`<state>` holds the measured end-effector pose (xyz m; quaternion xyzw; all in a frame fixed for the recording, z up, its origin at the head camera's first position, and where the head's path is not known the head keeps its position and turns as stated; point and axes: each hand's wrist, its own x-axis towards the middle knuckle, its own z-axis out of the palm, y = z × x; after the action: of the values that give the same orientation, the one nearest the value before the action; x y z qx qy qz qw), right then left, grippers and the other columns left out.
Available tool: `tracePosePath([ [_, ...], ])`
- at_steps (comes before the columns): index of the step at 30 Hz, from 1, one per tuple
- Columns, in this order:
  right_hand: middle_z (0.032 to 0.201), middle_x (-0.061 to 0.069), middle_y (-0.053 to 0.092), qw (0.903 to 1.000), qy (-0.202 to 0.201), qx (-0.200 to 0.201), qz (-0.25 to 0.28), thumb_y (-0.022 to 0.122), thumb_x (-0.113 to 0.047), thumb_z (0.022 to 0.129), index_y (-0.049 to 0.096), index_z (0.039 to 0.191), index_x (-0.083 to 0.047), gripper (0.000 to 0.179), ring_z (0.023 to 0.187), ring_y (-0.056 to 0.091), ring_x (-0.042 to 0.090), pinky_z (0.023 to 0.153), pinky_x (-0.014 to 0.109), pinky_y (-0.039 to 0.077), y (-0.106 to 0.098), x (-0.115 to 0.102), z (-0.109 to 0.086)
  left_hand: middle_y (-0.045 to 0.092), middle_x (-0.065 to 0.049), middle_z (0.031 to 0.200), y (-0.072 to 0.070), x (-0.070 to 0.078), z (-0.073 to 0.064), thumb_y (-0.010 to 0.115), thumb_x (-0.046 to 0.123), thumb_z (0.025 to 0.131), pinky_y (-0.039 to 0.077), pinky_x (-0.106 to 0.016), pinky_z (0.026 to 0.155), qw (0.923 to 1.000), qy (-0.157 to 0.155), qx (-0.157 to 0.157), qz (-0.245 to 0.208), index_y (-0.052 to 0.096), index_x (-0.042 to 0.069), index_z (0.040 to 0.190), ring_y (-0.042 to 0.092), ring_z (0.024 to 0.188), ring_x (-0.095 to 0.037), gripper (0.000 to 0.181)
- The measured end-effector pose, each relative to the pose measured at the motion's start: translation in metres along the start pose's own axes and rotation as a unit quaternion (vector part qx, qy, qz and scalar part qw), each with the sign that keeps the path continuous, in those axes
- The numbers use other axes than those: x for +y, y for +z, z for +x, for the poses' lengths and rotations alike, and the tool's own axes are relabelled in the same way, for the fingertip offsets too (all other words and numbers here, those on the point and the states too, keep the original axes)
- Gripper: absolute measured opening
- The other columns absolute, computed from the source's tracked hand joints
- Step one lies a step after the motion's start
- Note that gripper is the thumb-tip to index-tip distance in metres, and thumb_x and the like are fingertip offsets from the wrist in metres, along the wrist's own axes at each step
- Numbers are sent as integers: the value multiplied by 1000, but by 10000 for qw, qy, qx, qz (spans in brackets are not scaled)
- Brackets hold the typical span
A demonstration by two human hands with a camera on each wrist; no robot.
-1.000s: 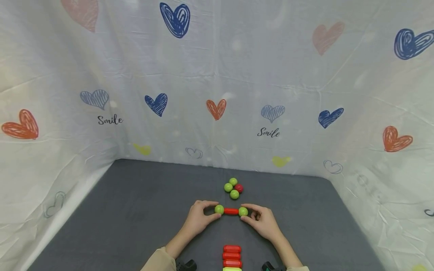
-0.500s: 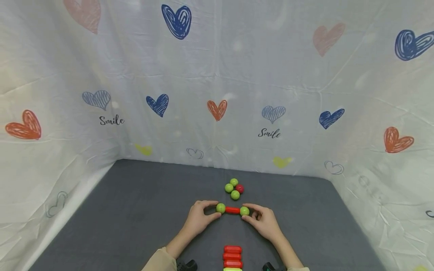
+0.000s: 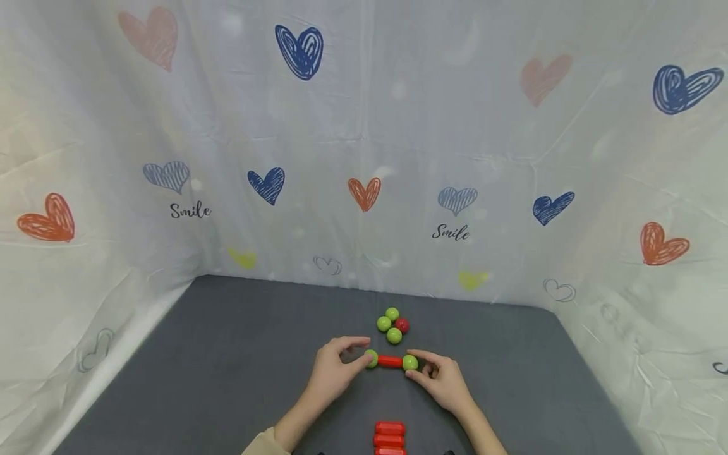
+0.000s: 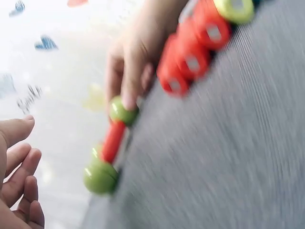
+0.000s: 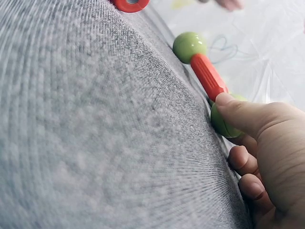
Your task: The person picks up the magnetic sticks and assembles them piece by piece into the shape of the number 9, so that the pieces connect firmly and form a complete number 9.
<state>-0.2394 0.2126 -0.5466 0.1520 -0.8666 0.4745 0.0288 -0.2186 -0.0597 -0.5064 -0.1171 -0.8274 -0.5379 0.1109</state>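
A red rod [image 3: 390,361] with a green ball at each end lies on the grey table, dumbbell-like. My right hand [image 3: 446,381] pinches the right green ball [image 3: 410,362] between thumb and fingers; the right wrist view shows the thumb [image 5: 233,107] on it, close to the rod's end. My left hand [image 3: 331,371] is beside the left green ball [image 3: 373,361], its thumb overlapping that ball in the head view. In the left wrist view the left fingers [image 4: 24,171] are spread and apart from the ball [image 4: 101,178], holding nothing.
Behind the dumbbell shape sit three green balls [image 3: 394,335] and a red ball [image 3: 402,325] in a cluster. Several red rods [image 3: 389,440] lie in a row nearer me, with a yellow-green piece [image 4: 237,9] beside them. A white heart-printed curtain [image 3: 364,145] borders the table.
My left fingers have let go of the left ball and spread apart from it. My right hand keeps its pinch. The head view has tilted up a little.
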Motion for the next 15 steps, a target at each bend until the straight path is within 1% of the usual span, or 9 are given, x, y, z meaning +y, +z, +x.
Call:
tracePosePath([
  [3,63,-6,59,10000,-20,26,65,89,-25,88,79,126,-11,42,47,42,0,49,21,38,1,1,0,79,5,110,-1,13,-4,87,29,91,54,-39,84,9995,78,-261,-140,82,19,117,65,96,-27,28],
  [5,63,-6,59,9999,1,29,101,89,-25,88,79,126,-11,42,47,42,0,48,21,38,1,1,1,78,5,110,0,19,-7,86,32,91,54,-38,83,9985,97,-504,-185,82,21,117,65,96,-27,29],
  [7,62,-5,59,9999,19,43,111,89,-24,88,79,127,-11,42,46,42,0,48,21,38,0,1,1,77,6,110,1,22,-11,86,33,91,54,-34,80,9969,122,-756,-171,82,19,117,65,95,-26,30],
  [9,63,-5,59,9999,9,61,123,89,-24,88,79,127,-11,42,47,42,0,48,21,38,0,0,1,77,5,109,3,24,-15,86,33,91,53,-32,77,9949,128,-985,-174,82,17,117,65,94,-25,30],
  [12,63,-5,59,9999,17,64,128,89,-24,88,79,126,-11,42,48,43,0,49,21,38,0,0,0,76,8,105,6,23,-22,87,31,90,51,-28,75,9908,75,-1343,-117,83,15,113,63,90,-17,28],
  [14,63,-5,59,9999,49,37,149,89,-24,88,79,126,-10,42,48,44,1,49,21,38,0,-1,0,76,11,101,9,20,-28,87,30,90,50,-27,74,9862,27,-1657,-37,84,16,110,61,87,-10,25],
  [15,62,-6,58,9999,71,20,155,89,-24,88,79,126,-10,42,48,44,0,49,21,38,0,-1,-1,75,13,99,10,18,-30,87,31,90,49,-26,74,9828,38,-1846,85,84,17,108,60,86,-6,24],
])
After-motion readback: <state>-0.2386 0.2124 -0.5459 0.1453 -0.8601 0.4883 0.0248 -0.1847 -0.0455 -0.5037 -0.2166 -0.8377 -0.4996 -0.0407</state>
